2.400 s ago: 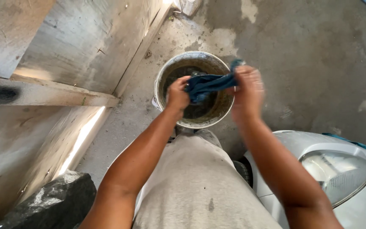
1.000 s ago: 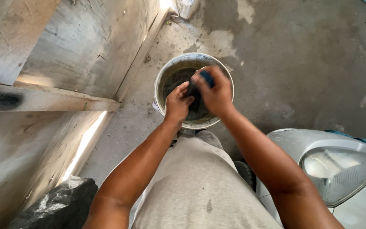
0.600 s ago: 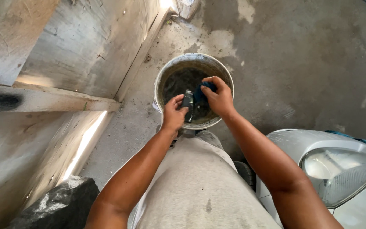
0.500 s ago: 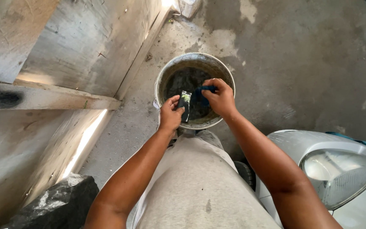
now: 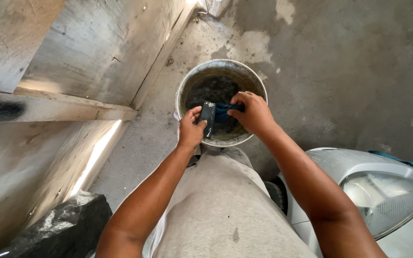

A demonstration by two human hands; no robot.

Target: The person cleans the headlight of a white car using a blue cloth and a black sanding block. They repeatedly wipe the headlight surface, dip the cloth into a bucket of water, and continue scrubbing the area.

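A round metal bucket [image 5: 186, 89] with dark water stands on the concrete floor in front of me. Over its near side my left hand [image 5: 190, 129] grips a small dark rectangular sponge-like block [image 5: 207, 117], held upright. My right hand [image 5: 252, 112] is closed on a wet blue cloth [image 5: 222, 112] that touches the block's right side. Both hands hover just above the water.
A grey concrete wall with a ledge [image 5: 58, 102] runs along the left. A dark rock [image 5: 60, 229] lies at the lower left. A silver car's front corner with a headlight [image 5: 383, 200] is at the lower right. Wet patches mark the concrete floor [image 5: 350, 71].
Earlier both hands held the blue cloth stretched over the bucket, then bunched it together. Now the left hand holds a dark block while the right keeps the cloth against it.
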